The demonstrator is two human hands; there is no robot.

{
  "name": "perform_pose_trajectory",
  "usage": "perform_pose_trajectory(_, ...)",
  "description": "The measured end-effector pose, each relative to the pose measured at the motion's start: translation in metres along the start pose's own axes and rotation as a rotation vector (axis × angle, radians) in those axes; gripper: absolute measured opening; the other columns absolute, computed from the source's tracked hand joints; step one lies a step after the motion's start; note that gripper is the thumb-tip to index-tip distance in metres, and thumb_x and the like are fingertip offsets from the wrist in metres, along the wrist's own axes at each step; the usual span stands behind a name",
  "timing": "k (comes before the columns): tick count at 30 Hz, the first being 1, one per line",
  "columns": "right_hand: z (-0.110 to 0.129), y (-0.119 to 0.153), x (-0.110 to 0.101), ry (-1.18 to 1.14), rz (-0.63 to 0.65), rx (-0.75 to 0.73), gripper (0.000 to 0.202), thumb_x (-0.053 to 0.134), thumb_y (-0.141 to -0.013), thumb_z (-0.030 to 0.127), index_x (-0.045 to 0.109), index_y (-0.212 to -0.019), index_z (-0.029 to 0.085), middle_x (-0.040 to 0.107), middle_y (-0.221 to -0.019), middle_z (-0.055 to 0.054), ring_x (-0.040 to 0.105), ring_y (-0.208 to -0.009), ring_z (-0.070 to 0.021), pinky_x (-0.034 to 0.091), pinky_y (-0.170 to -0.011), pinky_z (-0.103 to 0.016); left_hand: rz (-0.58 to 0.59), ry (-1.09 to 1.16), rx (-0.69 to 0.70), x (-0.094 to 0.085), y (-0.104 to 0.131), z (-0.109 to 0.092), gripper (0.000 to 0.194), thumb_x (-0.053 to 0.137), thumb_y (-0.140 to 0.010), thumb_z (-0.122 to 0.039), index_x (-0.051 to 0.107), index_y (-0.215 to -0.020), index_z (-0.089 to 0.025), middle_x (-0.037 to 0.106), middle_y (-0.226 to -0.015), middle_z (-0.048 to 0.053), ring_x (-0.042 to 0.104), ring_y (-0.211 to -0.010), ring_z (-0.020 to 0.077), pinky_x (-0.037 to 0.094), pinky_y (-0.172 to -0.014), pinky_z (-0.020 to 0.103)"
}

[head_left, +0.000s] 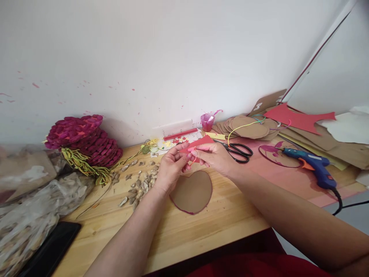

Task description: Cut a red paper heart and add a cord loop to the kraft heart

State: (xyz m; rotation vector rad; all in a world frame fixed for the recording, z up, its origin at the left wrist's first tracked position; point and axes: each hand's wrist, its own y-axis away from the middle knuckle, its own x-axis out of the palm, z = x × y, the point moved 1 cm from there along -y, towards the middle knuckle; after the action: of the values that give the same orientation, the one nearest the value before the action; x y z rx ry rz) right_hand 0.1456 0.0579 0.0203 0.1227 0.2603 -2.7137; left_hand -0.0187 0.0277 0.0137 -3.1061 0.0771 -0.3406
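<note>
Just above a heart-shaped brown cardboard piece (193, 192), my left hand (173, 166) and my right hand (215, 157) meet fingertip to fingertip. Both pinch a small red paper piece (194, 151) between thumb and fingers; its full shape is partly hidden by the fingers. A larger sheet of red paper (205, 141) shows right behind the hands. Black-handled scissors (240, 152) lie on the table beside my right hand. Loose peanut shells (144, 186) are scattered to the left of my left forearm.
Right: a blue hot glue gun (313, 163) with a cord, red paper scraps (300, 119) and stacked cardboard ovals (249, 127). Back: a pink-stained cup (206, 122) and small paper stars (184, 140). Left: a stack of magenta pieces (83, 138), a plastic bag of shells (37, 223), a black phone (53, 248).
</note>
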Motion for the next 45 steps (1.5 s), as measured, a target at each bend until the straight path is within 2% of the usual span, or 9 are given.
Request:
perform_pose_trajectory(14, 0.007, 0.002, 0.000, 0.092, -0.043, -0.016, 0.034, 0.065, -0.085, 0.049, 0.073, -0.076, 0.017, 0.062, -0.063, 0.000, 0.049, -0.054, -0.0096, 0.039, -0.051, -0.024, -0.006, -0.050, 0.014, 0.001, 0.003, -0.001, 0.053, 0.083, -0.071, -0.037, 0.065, -0.118, -0.018, 0.070, -0.073, 0.000, 0.056, -0.049, 0.0063, 0.039, -0.047, 0.017)
perform_pose_trajectory(21, -0.001, -0.001, 0.003, -0.070, -0.080, -0.015, 0.032, 0.070, -0.082, 0.048, 0.077, -0.089, 0.017, 0.069, -0.075, -0.003, 0.056, -0.063, -0.0116, 0.045, -0.058, -0.025, 0.042, -0.041, -0.012, 0.003, 0.004, -0.001, 0.049, 0.081, -0.074, -0.037, 0.066, -0.116, -0.017, 0.070, -0.077, 0.001, 0.061, -0.054, 0.0081, 0.042, -0.047, 0.017)
perform_pose_trajectory(26, -0.001, -0.001, 0.008, -0.252, -0.123, 0.040, 0.033, 0.078, -0.073, 0.049, 0.076, -0.081, 0.017, 0.071, -0.080, -0.004, 0.063, -0.073, -0.0159, 0.054, -0.071, -0.031, 0.089, 0.046, -0.102, 0.003, 0.003, 0.003, 0.035, 0.082, -0.072, -0.038, 0.073, -0.099, -0.017, 0.070, -0.084, 0.003, 0.062, -0.061, 0.0089, 0.043, -0.049, 0.017)
perform_pose_trajectory(30, 0.000, 0.000, 0.009, -0.232, -0.142, -0.006, 0.032, 0.077, -0.074, 0.049, 0.076, -0.080, 0.017, 0.067, -0.072, -0.003, 0.061, -0.066, -0.0148, 0.053, -0.066, -0.031, 0.133, 0.036, -0.132, 0.004, 0.003, 0.005, 0.028, 0.080, -0.075, -0.041, 0.078, -0.085, -0.015, 0.072, -0.083, 0.008, 0.057, -0.059, 0.0074, 0.039, -0.049, 0.017)
perform_pose_trajectory(34, 0.001, 0.001, 0.010, -0.177, -0.157, -0.053, 0.035, 0.075, -0.075, 0.052, 0.076, -0.081, 0.018, 0.066, -0.070, -0.002, 0.059, -0.063, -0.0143, 0.051, -0.062, -0.031, 0.117, 0.027, -0.134, 0.004, 0.003, 0.006, 0.029, 0.081, -0.073, -0.041, 0.079, -0.085, -0.015, 0.072, -0.083, 0.009, 0.056, -0.060, 0.0090, 0.037, -0.048, 0.018)
perform_pose_trajectory(37, 0.002, 0.001, 0.011, -0.191, -0.131, -0.057, 0.035, 0.076, -0.074, 0.053, 0.076, -0.081, 0.019, 0.067, -0.073, -0.002, 0.061, -0.066, -0.0157, 0.052, -0.065, -0.033, 0.108, -0.077, -0.057, 0.001, 0.002, 0.005, 0.027, 0.081, -0.073, -0.042, 0.079, -0.084, -0.017, 0.071, -0.075, 0.006, 0.055, -0.058, 0.0099, 0.037, -0.049, 0.020)
perform_pose_trajectory(40, 0.003, 0.000, 0.010, -0.175, -0.119, -0.050, 0.035, 0.075, -0.075, 0.053, 0.076, -0.084, 0.020, 0.069, -0.078, -0.003, 0.063, -0.074, -0.0173, 0.052, -0.069, -0.033, 0.085, -0.281, 0.119, -0.002, 0.000, 0.003, 0.020, 0.076, -0.078, -0.038, 0.080, -0.084, -0.020, 0.068, -0.067, 0.003, 0.055, -0.058, 0.0120, 0.043, -0.056, 0.023)
perform_pose_trajectory(43, 0.009, 0.002, 0.004, -0.110, -0.198, -0.083, 0.035, 0.069, -0.082, 0.052, 0.077, -0.090, 0.019, 0.065, -0.073, -0.002, 0.059, -0.069, -0.0146, 0.048, -0.064, -0.029, -0.017, -0.442, 0.304, -0.007, -0.001, 0.002, 0.013, 0.071, -0.083, -0.032, 0.080, -0.086, -0.023, 0.069, -0.069, 0.003, 0.058, -0.061, 0.0144, 0.045, -0.062, 0.026)
perform_pose_trajectory(45, 0.018, 0.007, 0.001, -0.110, -0.176, -0.121, 0.034, 0.064, -0.087, 0.051, 0.076, -0.088, 0.019, 0.062, -0.069, -0.001, 0.055, -0.063, -0.0126, 0.044, -0.059, -0.027, -0.083, -0.513, 0.408, -0.009, -0.001, 0.001, 0.012, 0.069, -0.084, -0.029, 0.080, -0.088, -0.025, 0.071, -0.075, 0.004, 0.060, -0.067, 0.0162, 0.047, -0.067, 0.027)
